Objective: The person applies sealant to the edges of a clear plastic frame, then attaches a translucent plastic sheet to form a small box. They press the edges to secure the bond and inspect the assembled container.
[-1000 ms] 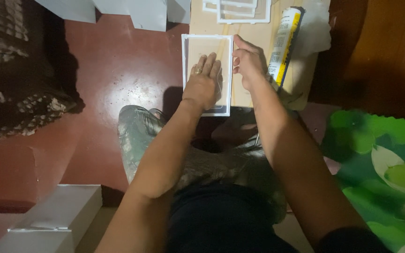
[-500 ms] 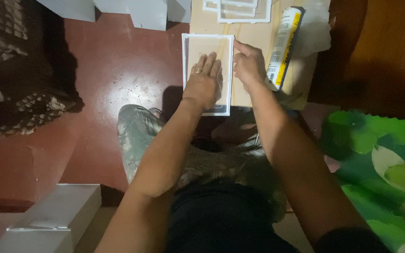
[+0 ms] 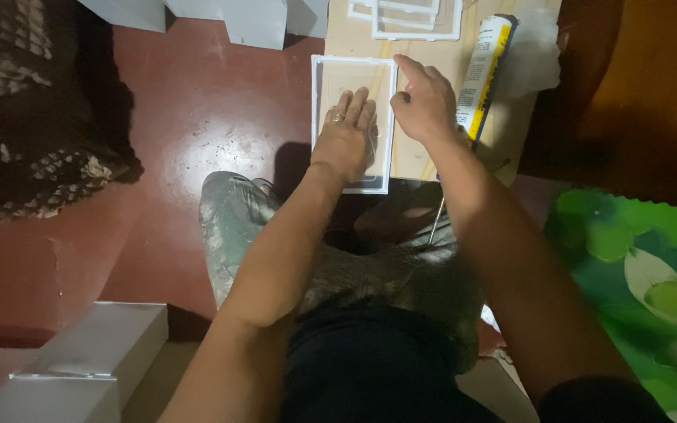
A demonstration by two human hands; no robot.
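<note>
The left hand [image 3: 348, 137] is still pressing flat on the white frame [image 3: 353, 63] while the right hand's [image 3: 426, 102] extended forefinger has been creeping up along the frame's right edge, grasping nothing.

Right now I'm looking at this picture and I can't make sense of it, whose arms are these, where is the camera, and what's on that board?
No machine here: the arms belong to one person, and the camera sits on that person's head, looking down over their lap and hands.

The left hand, wearing a ring, lies flat on a white rectangular frame with a clear pane. The frame rests on a light wooden board. The right hand is at the frame's right edge, index finger stretched out along it; it holds nothing I can see.

Beside that hand lies a sealant tube, white and yellow. More white frames are stacked at the board's far end. Under everything is a red floor.
</note>
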